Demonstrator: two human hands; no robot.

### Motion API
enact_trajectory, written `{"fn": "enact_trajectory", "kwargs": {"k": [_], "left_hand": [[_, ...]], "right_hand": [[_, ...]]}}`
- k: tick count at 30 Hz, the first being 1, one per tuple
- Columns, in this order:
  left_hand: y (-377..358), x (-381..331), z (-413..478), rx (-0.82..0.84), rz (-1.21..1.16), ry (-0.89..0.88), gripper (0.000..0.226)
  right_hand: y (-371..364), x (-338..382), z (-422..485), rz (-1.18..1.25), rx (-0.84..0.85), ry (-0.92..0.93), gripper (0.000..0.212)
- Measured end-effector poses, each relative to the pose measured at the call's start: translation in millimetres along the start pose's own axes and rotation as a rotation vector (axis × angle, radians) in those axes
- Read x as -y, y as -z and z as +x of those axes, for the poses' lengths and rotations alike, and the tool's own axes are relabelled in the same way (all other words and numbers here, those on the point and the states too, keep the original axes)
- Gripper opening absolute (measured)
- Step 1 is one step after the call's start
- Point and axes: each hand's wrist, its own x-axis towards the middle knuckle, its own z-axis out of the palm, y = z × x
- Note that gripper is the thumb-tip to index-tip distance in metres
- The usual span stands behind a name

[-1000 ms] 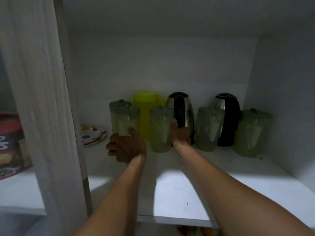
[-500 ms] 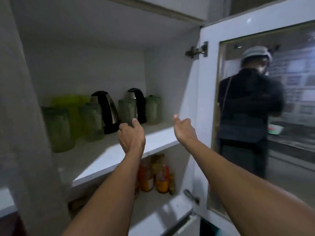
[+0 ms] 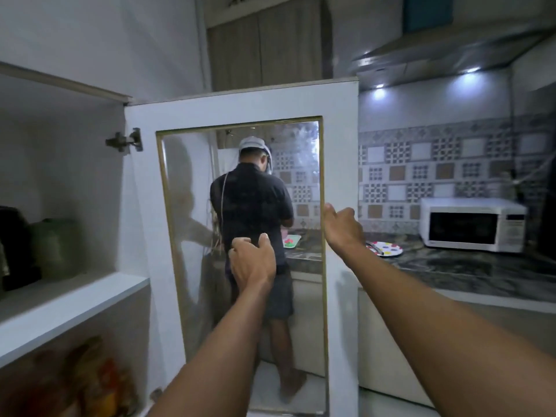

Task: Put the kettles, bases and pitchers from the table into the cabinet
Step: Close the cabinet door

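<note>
Both hands are empty, so no carry is under way; the left hand (image 3: 252,261) hangs in front of the glass with fingers loosely curled and nothing pinched; the right hand (image 3: 341,225) reaches toward the free edge of the cabinet door (image 3: 341,121), fingers half spread, and whether it touches the frame I cannot tell.

As for progress: on the shelf (image 3: 72,299) at far left stands a dark kettle (image 3: 13,248), with a green pitcher (image 3: 52,248) just beside it, both upright and near the shelf's right end; the rest of that shelf runs out of frame, so the count inside cannot be checked; no base is visible. The table named in the task does not show, so what is left on it is unknown; my guess is that either another trip or closing the door comes next.

Materials: the door is white painted board, flat and matte, around a tall pane edged with a thin brass-coloured strip; a metal hinge (image 3: 125,141) sits at its upper inner corner. Through the glass another person (image 3: 251,212) stands at the dark marbled surface (image 3: 451,266); on it lie a round spotted plate (image 3: 385,248) and, further right, a boxy white microwave (image 3: 472,224). The pitcher looks like translucent plastic, cylindrical; the kettle is glossy black, its details lost in shadow. Under the shelf, orange packets or bottles (image 3: 102,383) are blurred.
</note>
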Motion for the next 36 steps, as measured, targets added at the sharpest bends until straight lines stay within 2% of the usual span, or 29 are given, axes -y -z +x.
{"fn": "enact_trajectory", "kwargs": {"k": [3, 6, 9, 14, 16, 18, 21, 23, 28, 34, 36], "left_hand": [[-65, -22, -25, 0.071, -0.007, -0.035, 0.048], [-125, -36, -38, 0.12, 0.021, -0.04, 0.055], [-167, -48, -39, 0.12, 0.051, -0.041, 0.062], [-197, -69, -30, 0.064, 0.11, -0.082, 0.074], [-198, -74, -30, 0.03, 0.142, -0.064, 0.081], [-196, -76, -33, 0.01, 0.155, -0.055, 0.087], [-189, -77, -43, -0.016, 0.177, -0.072, 0.097], [-182, -76, -54, -0.025, 0.191, -0.099, 0.104], [-158, -82, -94, 0.003, 0.203, -0.143, 0.106], [-108, -75, -152, -0.052, 0.335, -0.165, 0.096], [-80, -71, -166, -0.088, 0.306, -0.133, 0.097]], "right_hand": [[39, -20, 43, 0.024, -0.054, 0.006, 0.063], [61, -39, 85, 0.034, -0.008, 0.011, 0.062], [70, -46, 122, 0.052, 0.086, 0.038, 0.06], [63, -9, 161, 0.227, 0.329, 0.211, 0.071], [56, 6, 164, 0.283, 0.399, 0.213, 0.076], [53, 10, 166, 0.304, 0.385, 0.183, 0.07], [54, -3, 167, 0.244, 0.288, 0.207, 0.041], [60, -9, 158, 0.241, 0.285, 0.26, 0.023], [84, -3, 111, 0.253, 0.292, 0.312, 0.034], [114, 8, 14, 0.304, 0.356, 0.355, 0.022], [123, 17, -19, 0.307, 0.397, 0.381, 0.027]]}}
